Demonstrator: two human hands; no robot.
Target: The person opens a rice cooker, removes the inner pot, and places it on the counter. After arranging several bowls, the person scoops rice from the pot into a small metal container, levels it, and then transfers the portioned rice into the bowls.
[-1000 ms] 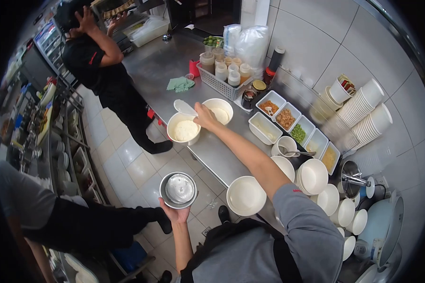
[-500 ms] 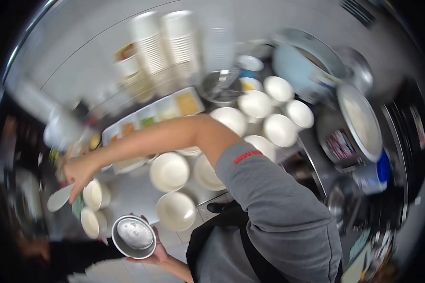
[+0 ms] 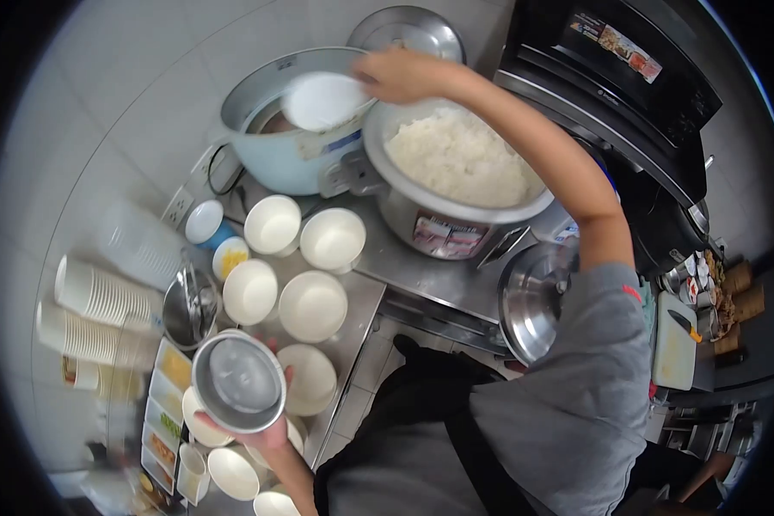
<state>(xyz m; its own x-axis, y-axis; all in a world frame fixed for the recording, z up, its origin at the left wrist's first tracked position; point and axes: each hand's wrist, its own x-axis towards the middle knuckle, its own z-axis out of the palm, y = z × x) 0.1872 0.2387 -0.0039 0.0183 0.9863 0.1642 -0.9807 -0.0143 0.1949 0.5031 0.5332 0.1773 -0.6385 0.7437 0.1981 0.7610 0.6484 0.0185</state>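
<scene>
Low on the left side, my left hand (image 3: 271, 430) is wrapped round a round metal bowl (image 3: 239, 381), held upright with its shiny inside facing up. My right hand (image 3: 402, 76) grips a white rice paddle (image 3: 322, 101), somewhat blurred, over the light-blue pot (image 3: 292, 163). Just right of the paddle stands a large cooker (image 3: 456, 206) filled with white rice (image 3: 460, 159). White paper bowls (image 3: 313, 307) stand on the steel counter between the metal bowl and the pots.
Stacked paper cups (image 3: 103, 288) line the wall. A topping tray (image 3: 165, 413) and a steel container with utensils (image 3: 191, 307) lie left. A metal lid (image 3: 537, 301) is beside my right sleeve. A cutting board with a knife (image 3: 675, 340) and another person's arm (image 3: 705, 477) are right.
The view has swung right toward the pots. My right hand has moved with the paddle from the far left of the counter to above the blue pot. My left hand still holds the metal bowl.
</scene>
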